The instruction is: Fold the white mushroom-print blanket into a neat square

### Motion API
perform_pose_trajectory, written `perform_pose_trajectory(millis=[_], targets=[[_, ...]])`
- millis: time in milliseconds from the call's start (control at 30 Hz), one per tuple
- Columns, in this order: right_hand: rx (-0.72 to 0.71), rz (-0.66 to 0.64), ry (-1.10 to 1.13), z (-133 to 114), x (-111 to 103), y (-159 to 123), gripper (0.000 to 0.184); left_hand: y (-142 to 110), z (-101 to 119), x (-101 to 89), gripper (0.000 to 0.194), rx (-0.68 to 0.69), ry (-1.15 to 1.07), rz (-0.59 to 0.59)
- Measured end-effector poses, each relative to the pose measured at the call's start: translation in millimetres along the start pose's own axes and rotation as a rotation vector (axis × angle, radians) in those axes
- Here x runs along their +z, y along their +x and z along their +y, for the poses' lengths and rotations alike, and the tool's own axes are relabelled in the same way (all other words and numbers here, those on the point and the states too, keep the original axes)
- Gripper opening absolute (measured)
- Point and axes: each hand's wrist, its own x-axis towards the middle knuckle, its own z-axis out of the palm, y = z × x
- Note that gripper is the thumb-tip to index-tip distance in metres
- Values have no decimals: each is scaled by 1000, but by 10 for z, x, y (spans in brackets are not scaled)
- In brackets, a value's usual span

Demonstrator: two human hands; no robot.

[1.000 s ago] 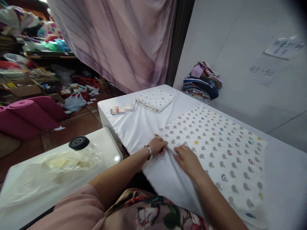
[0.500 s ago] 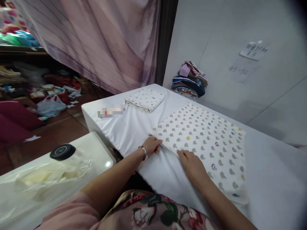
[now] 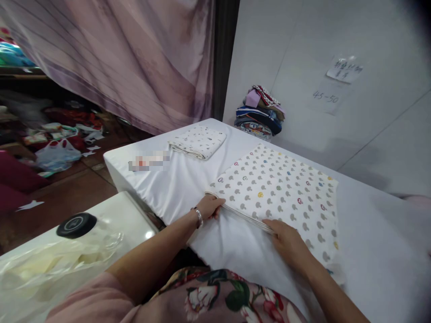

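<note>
A white cloth with a grey mushroom-like print (image 3: 279,188) and a few coloured motifs lies folded in flat layers before me. My left hand (image 3: 210,207) is closed on its near left corner, a bracelet at the wrist. Farther right along the same near edge, my right hand (image 3: 286,237) grips the layers, its fingertips partly hidden. Between the two hands the stacked edges show, slightly lifted from the white table cover (image 3: 188,184). Beyond my left hand lies a second folded white cloth (image 3: 200,142) with a small dark print.
A blurred-out small item (image 3: 150,161) lies at the table's left. A white side table (image 3: 131,211) carries a black round lid (image 3: 76,225) and a clear plastic bag (image 3: 57,264). Folded textiles (image 3: 259,114) are piled by the wall; a pinkish curtain (image 3: 151,63) hangs behind.
My right hand has slid rightward along the cloth's near edge, and the layered edge between the hands shows more. My left hand keeps its corner. The view has shifted slightly right.
</note>
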Motion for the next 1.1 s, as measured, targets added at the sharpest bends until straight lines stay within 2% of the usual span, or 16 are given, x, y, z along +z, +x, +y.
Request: perform_pose_trajectory(millis=[100,200,267,400,533,567,633,733,833,933,1000,1100], targets=[[48,-69,183,90,-124,59,57,34,-16,-15,31,-7,-6,-28],[84,-91,209,127,-159,93,60,75,-35,-38,29,-19,-10,-58],[75,-90,132,87,-147,95,60,93,-41,-54,30,-23,-15,-75],[-3,-84,-171,-96,-53,93,58,77,-38,-77,34,-31,-44,-110],[-71,-27,-347,-214,114,137,54,-10,-56,-71,35,15,47,-146],[-70,-16,-353,-223,153,151,53,-41,-69,-66,35,74,87,-141],[-67,-5,-338,-227,214,178,54,-106,-106,-54,30,280,217,-74],[-68,-13,-288,-218,253,202,55,-178,-166,-44,17,731,508,102],[-85,-24,-244,-182,283,218,56,-174,-194,-46,24,1077,734,143],[-117,18,-220,-91,404,250,58,-70,-206,-37,33,1212,874,80],[-133,78,-219,-23,556,296,57,64,-241,-13,32,1279,955,37],[-99,156,-233,25,772,408,48,350,-332,27,19,1455,1024,93]])
